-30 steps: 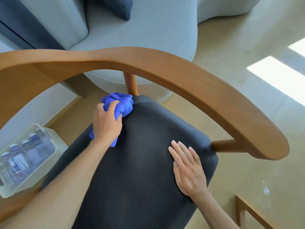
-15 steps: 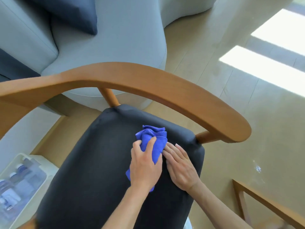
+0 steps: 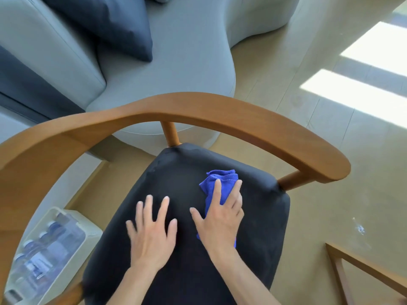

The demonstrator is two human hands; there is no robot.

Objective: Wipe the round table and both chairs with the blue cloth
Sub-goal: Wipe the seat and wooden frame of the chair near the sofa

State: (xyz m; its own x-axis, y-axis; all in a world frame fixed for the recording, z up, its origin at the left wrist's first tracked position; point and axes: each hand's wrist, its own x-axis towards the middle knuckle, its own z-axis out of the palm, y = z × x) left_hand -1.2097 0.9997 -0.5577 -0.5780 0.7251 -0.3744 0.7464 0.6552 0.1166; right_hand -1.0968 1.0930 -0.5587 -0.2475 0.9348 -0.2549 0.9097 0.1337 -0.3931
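I look down on a chair with a dark seat cushion (image 3: 176,183) and a curved wooden backrest (image 3: 198,108). The crumpled blue cloth (image 3: 221,178) lies on the right part of the seat. My right hand (image 3: 220,223) presses on the cloth with straight fingers, covering its lower half. Just left of it, my left hand (image 3: 152,234) lies flat on the bare seat with its fingers spread; it is motion-blurred and holds nothing. The round table is out of view.
A grey sofa (image 3: 176,62) with a dark cushion (image 3: 105,23) stands right behind the chair. A white bin (image 3: 66,213) of bottles sits on the floor at the left. Part of another wooden frame (image 3: 352,260) shows at the lower right.
The cloth went across the seat from back left to right under my left hand, then passed to my right hand. My left hand let go and moved off to the left.
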